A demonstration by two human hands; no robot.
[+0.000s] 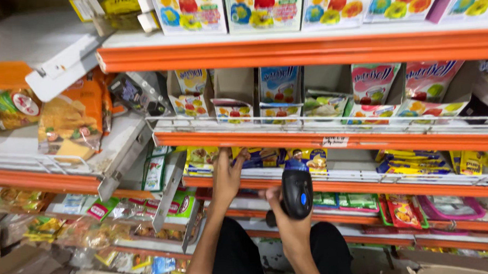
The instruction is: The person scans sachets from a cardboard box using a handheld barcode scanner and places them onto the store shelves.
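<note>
Down at the low shelves: I'm crouched in a shop aisle, orange shelf edges [332, 141] stacked above and below me.
Left hand: my left hand [227, 177] is up at the third shelf, fingers bent together over the top of a yellow and blue packet [250, 157], pinching its edge rather than lifting it clear.
Right hand: my right hand [289, 220] is wrapped shut around the grip of a black handheld scanner [297, 193] with a blue button, its head pointing up at those same packets.
Where the packet sits: front row of that shelf, just left of the scanner, touching the packets next to it.
Step in hand: looks to me like I'm tipping a packet forward so the scanner can read it.
Next move: I'd guess it needs the packet's coded side turned to face the scanner head and held steady.
Cardboard trays: the shelf above has open display boxes [236, 93] with sachets standing in them, blue ones mid-row and pink and green ones [373, 85] further right.
Top shelf: white boxes with fruit pictures [264, 7] in a row.
Far left: orange snack bags [73, 120] on a tilted white shelf.
</note>
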